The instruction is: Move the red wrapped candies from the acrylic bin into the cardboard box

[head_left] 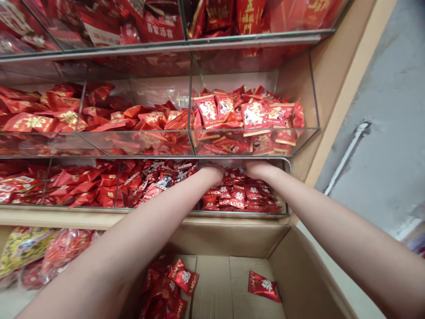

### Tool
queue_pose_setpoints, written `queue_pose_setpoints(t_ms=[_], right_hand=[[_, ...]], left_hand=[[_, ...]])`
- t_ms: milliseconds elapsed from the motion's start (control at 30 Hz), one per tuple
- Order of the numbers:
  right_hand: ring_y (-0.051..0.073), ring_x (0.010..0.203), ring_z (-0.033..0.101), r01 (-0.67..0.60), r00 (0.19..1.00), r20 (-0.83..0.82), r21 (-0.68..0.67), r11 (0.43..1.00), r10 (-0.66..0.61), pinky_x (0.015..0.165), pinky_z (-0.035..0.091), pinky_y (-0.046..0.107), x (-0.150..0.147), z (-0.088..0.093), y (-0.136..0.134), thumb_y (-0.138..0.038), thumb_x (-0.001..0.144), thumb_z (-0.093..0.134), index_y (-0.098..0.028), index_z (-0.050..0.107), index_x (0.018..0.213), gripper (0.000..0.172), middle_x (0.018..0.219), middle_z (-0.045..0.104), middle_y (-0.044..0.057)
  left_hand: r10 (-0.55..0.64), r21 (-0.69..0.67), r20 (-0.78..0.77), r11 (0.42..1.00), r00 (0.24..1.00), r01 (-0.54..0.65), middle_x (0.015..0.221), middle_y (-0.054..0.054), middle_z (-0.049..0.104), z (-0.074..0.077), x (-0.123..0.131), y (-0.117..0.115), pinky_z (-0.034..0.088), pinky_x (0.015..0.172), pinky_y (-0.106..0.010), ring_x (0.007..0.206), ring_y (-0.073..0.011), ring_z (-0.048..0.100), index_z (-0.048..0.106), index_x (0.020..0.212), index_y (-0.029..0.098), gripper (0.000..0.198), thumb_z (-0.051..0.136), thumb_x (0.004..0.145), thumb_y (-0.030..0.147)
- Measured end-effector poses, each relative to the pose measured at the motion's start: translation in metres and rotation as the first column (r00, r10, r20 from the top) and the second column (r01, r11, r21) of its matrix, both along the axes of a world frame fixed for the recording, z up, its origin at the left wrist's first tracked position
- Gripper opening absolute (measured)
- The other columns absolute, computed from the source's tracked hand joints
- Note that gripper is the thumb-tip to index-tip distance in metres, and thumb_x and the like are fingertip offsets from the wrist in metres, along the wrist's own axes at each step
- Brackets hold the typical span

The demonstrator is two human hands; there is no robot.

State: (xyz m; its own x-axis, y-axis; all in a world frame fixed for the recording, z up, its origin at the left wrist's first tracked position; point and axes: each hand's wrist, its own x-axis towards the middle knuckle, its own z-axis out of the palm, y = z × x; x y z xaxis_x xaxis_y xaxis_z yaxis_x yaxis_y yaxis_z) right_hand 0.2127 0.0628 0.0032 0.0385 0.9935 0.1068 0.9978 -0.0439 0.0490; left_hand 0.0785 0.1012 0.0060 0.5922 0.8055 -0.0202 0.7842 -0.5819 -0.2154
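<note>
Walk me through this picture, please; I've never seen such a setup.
No machine here: these are a person's own left hand and right hand, both bare. The one picture comes from a camera worn on the person's head, looking forward and down. Both hands reach into a clear-sided bin of small red packets on a wooden shelf. The fingertips are hidden, so I can't tell whether anything is held. Below, an open cardboard box has similar packets lying on its bottom.

Red packets (238, 196) (pale-lettered), brown box (229, 239)
</note>
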Motion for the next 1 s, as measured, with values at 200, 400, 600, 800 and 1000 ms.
queue_pose_setpoints(t_ms=[200, 400, 600, 800, 1000], right_hand=[[0.020, 0.080, 0.059, -0.043, 0.999, 0.012, -0.036, 0.998, 0.043, 0.064, 0.043, 0.025, -0.001, -0.007, -0.003, -0.024, 0.069, 0.052, -0.017, 0.065, 0.091, 0.026, 0.092, 0.065, 0.009], [0.015, 0.074, 0.059, -0.154, 0.988, -0.024, -0.020, 0.988, 0.153, 0.063, 0.041, 0.021, 0.004, -0.015, -0.007, -0.019, 0.068, 0.049, -0.018, 0.068, 0.075, 0.020, 0.078, 0.067, 0.004], [0.016, 0.068, 0.059, -0.144, 0.988, 0.052, -0.008, 0.990, 0.144, 0.059, 0.040, 0.022, 0.006, -0.020, -0.008, -0.015, 0.066, 0.048, -0.016, 0.067, 0.071, 0.020, 0.074, 0.066, 0.007], [0.016, 0.068, 0.059, -0.142, 0.990, 0.025, -0.007, 0.990, 0.142, 0.058, 0.039, 0.022, 0.007, -0.023, -0.007, -0.015, 0.069, 0.046, -0.015, 0.067, 0.072, 0.021, 0.073, 0.066, 0.007], [0.018, 0.071, 0.059, -0.114, 0.992, 0.054, -0.015, 0.993, 0.115, 0.057, 0.038, 0.023, 0.004, -0.023, -0.005, -0.015, 0.070, 0.045, -0.013, 0.066, 0.077, 0.022, 0.080, 0.066, 0.011]], left_hand=[[0.090, -0.018, -0.084, 0.996, 0.992, -0.092, 0.115, -0.009, 0.048, -0.001, 0.001, -0.006, 0.042, 0.082, -0.042, 0.100, -0.0204, 0.049, 0.046, 0.112, 0.016, 0.035, 0.047, 0.081, 0.032], [0.024, 0.020, -0.012, 1.000, 1.000, -0.024, 0.129, -0.012, 0.038, -0.004, 0.001, -0.014, 0.038, 0.083, -0.046, 0.112, -0.0332, 0.040, 0.039, 0.122, 0.031, 0.055, 0.055, 0.071, 0.045], [-0.067, 0.008, -0.021, 0.998, 0.998, 0.067, 0.123, -0.009, 0.043, -0.009, 0.014, -0.016, 0.035, 0.089, -0.045, 0.113, -0.0262, 0.038, 0.049, 0.112, 0.020, 0.043, 0.053, 0.075, 0.040], [-0.028, -0.008, -0.039, 1.000, 0.999, 0.027, 0.115, -0.009, 0.047, -0.016, 0.021, -0.006, 0.041, 0.083, -0.043, 0.099, -0.0204, 0.049, 0.047, 0.111, 0.015, 0.033, 0.047, 0.082, 0.031], [-0.066, -0.027, -0.013, 0.997, 0.998, 0.065, 0.115, -0.009, 0.048, -0.008, 0.023, -0.004, 0.041, 0.082, -0.041, 0.099, -0.0201, 0.049, 0.049, 0.109, 0.017, 0.033, 0.048, 0.081, 0.032]])
